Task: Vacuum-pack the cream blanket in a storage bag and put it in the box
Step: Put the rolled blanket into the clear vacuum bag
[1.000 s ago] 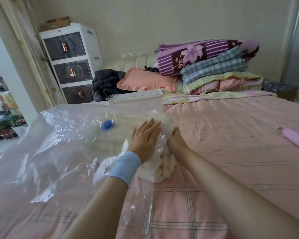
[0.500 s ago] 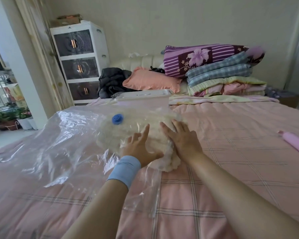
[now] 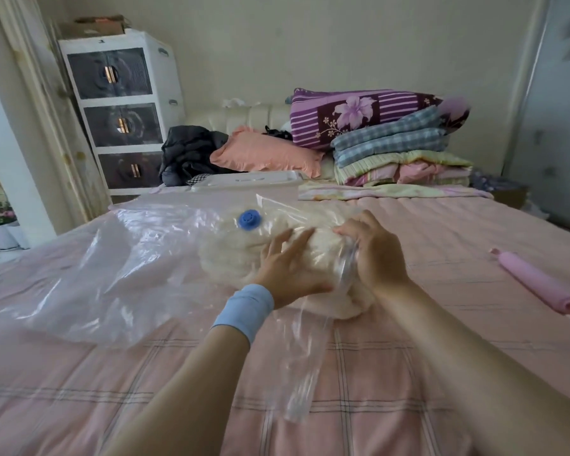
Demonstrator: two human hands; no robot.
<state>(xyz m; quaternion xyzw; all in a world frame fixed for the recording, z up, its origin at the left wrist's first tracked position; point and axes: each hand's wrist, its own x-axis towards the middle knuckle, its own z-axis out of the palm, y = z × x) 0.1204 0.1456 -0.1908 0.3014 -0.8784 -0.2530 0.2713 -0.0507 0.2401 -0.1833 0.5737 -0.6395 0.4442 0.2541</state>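
Since a second ago, fluffy cream blanket [image 3: 231,255] shoved deeper into clear plastic storage bag [image 3: 119,258], right of round blue valve [image 3: 250,219]; corner still outside. left hand [image 3: 287,271] flat, pressing; right hand [image 3: 374,258] curled over it.

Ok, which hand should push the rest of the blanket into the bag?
Probably the right hand: it cups the blanket beside the end still outside the bag; the left hand presses flat farther in.
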